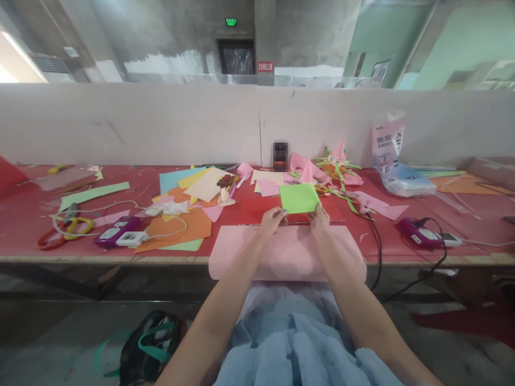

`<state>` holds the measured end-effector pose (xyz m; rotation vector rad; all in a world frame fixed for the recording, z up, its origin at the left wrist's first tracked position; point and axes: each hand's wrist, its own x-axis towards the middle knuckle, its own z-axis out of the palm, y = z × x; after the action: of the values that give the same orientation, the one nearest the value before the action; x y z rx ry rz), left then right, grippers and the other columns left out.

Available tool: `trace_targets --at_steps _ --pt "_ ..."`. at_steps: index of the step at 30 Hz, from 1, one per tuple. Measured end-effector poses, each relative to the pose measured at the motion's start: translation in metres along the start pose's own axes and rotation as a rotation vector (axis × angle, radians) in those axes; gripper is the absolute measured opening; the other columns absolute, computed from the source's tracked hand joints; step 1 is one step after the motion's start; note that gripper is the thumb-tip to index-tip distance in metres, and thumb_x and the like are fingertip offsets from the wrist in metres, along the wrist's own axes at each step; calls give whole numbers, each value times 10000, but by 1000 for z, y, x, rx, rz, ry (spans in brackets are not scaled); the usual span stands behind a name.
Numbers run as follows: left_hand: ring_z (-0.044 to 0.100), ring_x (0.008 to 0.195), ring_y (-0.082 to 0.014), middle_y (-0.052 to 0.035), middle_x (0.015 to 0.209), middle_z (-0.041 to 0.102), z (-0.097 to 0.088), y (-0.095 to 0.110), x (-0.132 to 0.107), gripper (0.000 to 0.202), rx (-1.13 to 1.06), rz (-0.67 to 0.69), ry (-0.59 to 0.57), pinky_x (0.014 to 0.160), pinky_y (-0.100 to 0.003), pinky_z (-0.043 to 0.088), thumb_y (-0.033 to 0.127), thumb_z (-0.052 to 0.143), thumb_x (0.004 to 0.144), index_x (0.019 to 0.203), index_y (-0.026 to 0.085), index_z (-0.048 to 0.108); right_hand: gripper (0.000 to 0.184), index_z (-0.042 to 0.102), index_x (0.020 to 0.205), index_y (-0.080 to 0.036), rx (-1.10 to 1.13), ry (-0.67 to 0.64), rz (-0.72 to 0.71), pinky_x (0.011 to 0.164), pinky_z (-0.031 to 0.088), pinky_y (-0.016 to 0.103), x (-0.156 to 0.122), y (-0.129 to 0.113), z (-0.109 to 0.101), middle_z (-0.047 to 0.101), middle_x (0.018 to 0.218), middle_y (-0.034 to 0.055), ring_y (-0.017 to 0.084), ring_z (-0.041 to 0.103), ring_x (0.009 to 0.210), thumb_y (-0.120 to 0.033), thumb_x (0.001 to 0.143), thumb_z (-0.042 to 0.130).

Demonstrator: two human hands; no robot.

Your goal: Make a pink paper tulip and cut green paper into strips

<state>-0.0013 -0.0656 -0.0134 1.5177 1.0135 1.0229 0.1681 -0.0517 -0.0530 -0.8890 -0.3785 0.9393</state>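
One lime-green sheet is held out flat between both hands, over a red sheet; whether the two touch is hard to tell. The left hand has its fingers closed in a pinch at the near left corner, and the right hand grips the near right corner, thumb and fingers nearly together. Judging by this, the step in hand is handling or squaring up the sheet, and the next move calls for an even grip and level edges. Nearer the body, a pink padded sheet drapes over the edge of the bench. Further left lie orange paper and scissors.
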Motion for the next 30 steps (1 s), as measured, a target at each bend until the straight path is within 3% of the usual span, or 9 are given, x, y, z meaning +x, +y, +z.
trace_targets --at_steps 5,8,11,14,19,24,30 --pt "548 495 -90 19 522 562 -5 -3 3 184 -5 -83 54 491 -194 430 303 492 738 615 166 485 311 578 854 -172 -182 12 -54 597 532 259 -5 -4 -1 650 762 7 128 626 653 -410 655 605" --pt "531 470 -86 20 529 567 -9 -7 4 165 90 -151 119 425 -174 382 287 497 731 614 172 481 284 590 833 -169 -418 -52 -88 584 533 272 -6 -7 -4 648 742 15 157 628 653 -376 640 614" --pt "520 462 -79 22 522 559 -14 -7 4 164 127 -173 150 418 -168 380 272 493 736 608 171 480 240 579 785 -174 -494 -148 -37 576 538 309 -7 -12 -8 653 720 28 198 640 651 -347 626 630" --pt "526 471 -81 19 524 559 -23 -4 4 156 128 -213 96 428 -175 400 258 493 736 610 167 492 236 546 751 -186 -490 -254 28 547 537 323 -8 -18 -13 657 725 32 212 648 625 -333 604 658" --pt "515 447 -78 12 517 556 -41 -2 3 159 181 -149 -19 409 -172 384 253 509 717 593 154 502 329 503 800 -208 -508 -484 81 488 514 279 -13 -28 -19 660 715 11 200 652 598 -388 592 684" --pt "509 443 -76 13 522 561 -53 -3 0 179 196 -118 -24 414 -175 374 306 520 708 608 158 507 350 468 766 -212 -574 -553 105 454 491 256 -19 -33 -14 663 625 13 189 640 534 -436 599 679" --pt "516 457 -85 -1 538 574 -63 -5 2 211 192 -119 -135 435 -196 387 349 554 685 619 151 526 366 434 771 -213 -560 -581 165 404 459 214 -20 -33 -16 668 617 16 167 630 499 -427 608 682"
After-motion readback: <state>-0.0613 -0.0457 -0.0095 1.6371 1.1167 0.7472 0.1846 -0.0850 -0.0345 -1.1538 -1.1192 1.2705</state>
